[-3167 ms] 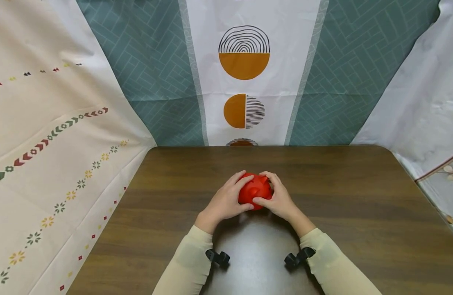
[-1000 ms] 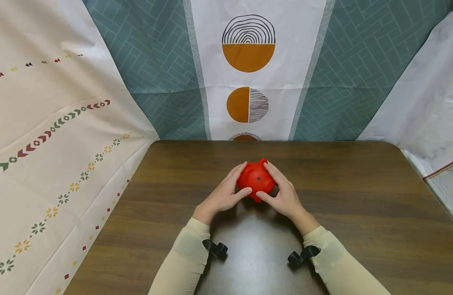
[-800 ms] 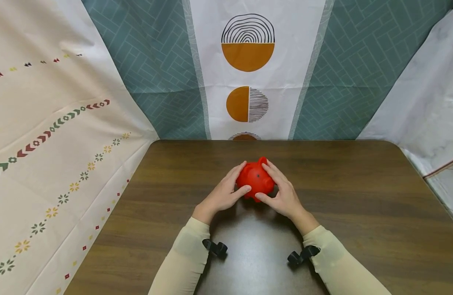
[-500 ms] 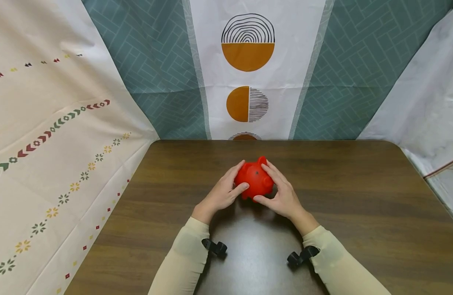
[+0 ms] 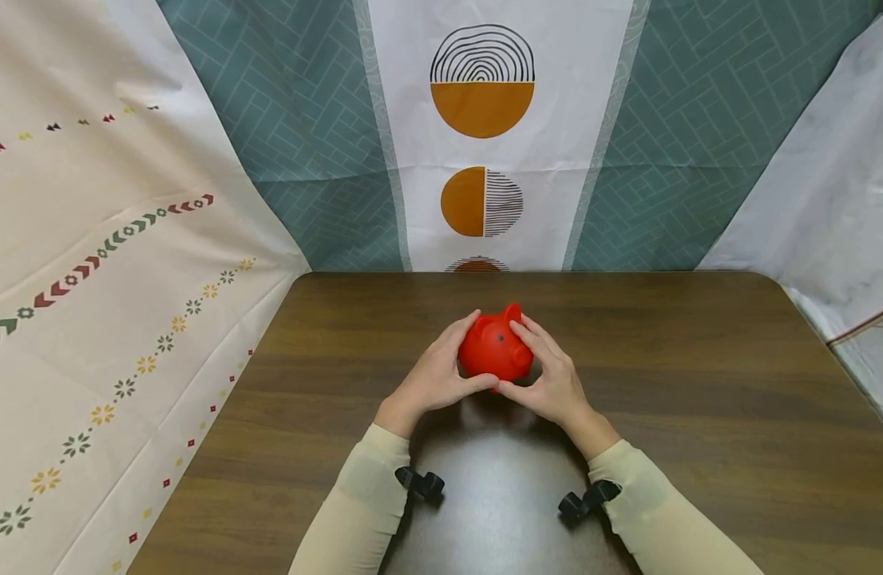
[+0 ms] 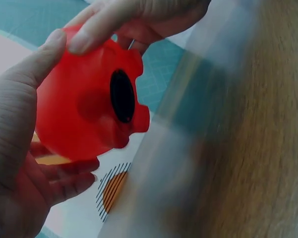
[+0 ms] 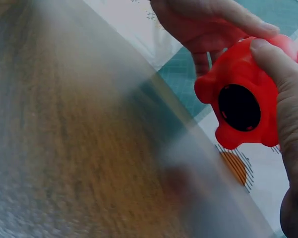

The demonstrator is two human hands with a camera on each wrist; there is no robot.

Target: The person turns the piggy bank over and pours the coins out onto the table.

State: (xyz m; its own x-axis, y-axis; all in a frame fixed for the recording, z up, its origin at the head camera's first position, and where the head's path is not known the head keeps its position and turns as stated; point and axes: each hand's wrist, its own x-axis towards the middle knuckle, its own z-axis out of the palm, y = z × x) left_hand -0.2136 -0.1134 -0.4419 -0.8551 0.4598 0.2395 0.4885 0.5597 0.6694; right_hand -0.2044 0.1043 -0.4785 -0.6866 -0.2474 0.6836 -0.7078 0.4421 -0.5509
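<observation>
You hold a red piggy bank point(image 5: 495, 349) between both hands at the centre of the head view, lifted clear of the dark wooden table point(image 5: 700, 399). Your left hand point(image 5: 430, 379) grips the left flank of the piggy bank, with the thumb curled beneath it and the fingers wrapped over the far side. Your right hand point(image 5: 552, 383) grips the right flank in the same manner, its thumb meeting the left thumb under the body. Both hands are closed round the piggy bank, not flat against it.

In the left wrist view, the piggy bank point(image 6: 84, 114) fills the upper left of the frame, underside toward the camera, showing a black round plug point(image 6: 122, 95) set between the stubby feet. In the right wrist view, the piggy bank point(image 7: 248, 99) sits at the upper right, with the same plug point(image 7: 239, 107) facing the lens and your right thumb lying along its edge.

Patterned cloth backdrops point(image 5: 485, 136) hang behind the table and at both sides. A cream sleeve point(image 5: 362, 511) covers each forearm
</observation>
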